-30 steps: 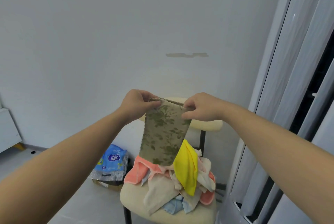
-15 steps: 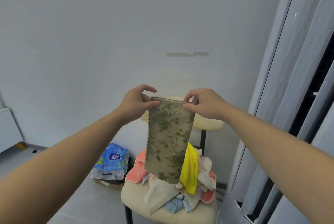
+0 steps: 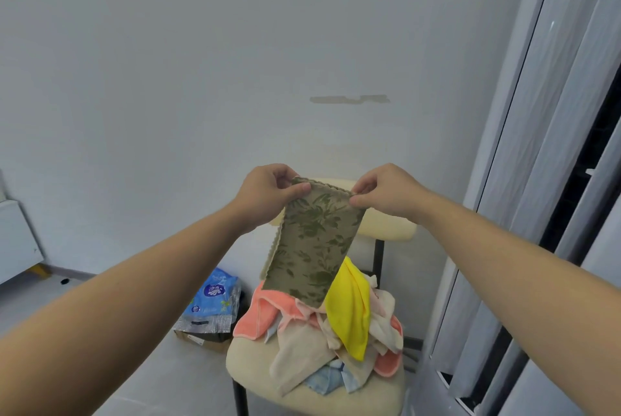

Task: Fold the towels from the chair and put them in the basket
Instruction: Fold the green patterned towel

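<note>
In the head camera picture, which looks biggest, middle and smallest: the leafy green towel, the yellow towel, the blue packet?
1. leafy green towel, held nearest the camera.
2. yellow towel.
3. blue packet, though farther away, so its true size is unsure.

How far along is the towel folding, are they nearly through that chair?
Hard to say what is done: no basket shows, so finished towels cannot be counted. In hand: the left hand and right hand pinch the top corners of a green floral towel. Remaining: a heap of towels on the chair.
</note>
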The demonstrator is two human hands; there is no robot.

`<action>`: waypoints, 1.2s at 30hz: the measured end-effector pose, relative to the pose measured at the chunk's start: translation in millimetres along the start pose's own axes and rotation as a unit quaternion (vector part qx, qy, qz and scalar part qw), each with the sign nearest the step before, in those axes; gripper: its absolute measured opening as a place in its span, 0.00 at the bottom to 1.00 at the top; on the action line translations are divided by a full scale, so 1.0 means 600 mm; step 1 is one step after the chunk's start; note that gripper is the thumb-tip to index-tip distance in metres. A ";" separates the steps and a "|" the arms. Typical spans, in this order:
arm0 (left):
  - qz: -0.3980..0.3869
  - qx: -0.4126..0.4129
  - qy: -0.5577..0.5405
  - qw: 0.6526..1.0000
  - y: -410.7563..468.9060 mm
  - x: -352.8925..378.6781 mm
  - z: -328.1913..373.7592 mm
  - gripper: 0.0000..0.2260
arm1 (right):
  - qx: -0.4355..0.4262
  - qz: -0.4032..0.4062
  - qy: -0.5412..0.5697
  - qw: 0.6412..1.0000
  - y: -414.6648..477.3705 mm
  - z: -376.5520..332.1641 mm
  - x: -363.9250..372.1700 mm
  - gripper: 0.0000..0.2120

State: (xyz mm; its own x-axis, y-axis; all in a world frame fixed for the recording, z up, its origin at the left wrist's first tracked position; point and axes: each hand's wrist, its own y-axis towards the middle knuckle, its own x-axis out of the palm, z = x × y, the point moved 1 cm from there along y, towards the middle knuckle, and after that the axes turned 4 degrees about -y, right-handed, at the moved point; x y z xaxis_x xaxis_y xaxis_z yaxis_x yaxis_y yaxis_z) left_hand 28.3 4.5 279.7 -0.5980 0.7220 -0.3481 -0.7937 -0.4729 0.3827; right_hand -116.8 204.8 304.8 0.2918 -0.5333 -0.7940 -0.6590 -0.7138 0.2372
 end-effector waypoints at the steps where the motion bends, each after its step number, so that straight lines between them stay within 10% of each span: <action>1: 0.006 0.008 0.005 1.000 0.001 0.004 0.002 0.10 | 0.002 -0.002 -0.008 1.000 -0.001 -0.001 0.001 0.04; 9: -0.003 0.030 0.033 0.999 0.002 0.025 0.011 0.14 | -0.020 -0.065 0.067 0.995 -0.002 -0.029 0.032 0.17; 20: -0.120 -0.067 0.006 0.990 -0.029 0.042 -0.031 0.10 | -0.053 0.062 -0.006 0.997 0.007 -0.065 0.037 0.05; 28: -0.051 -0.052 -0.017 0.997 -0.028 0.058 -0.036 0.01 | -0.044 0.009 -0.021 0.999 0.014 -0.052 0.042 0.18; 36: -0.010 -0.030 0.025 0.999 -0.026 0.053 -0.038 0.09 | -0.036 0.015 0.093 0.995 0.017 -0.051 0.048 0.10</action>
State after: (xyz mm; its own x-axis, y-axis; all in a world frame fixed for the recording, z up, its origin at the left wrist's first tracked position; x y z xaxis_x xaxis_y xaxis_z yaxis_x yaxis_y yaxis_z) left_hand 19.2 23.6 243.1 -0.5857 0.7063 -0.3975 -0.8098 -0.4889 0.3245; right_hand -93.6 168.3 301.3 0.4008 -0.6245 -0.6703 -0.6199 -0.7236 0.3035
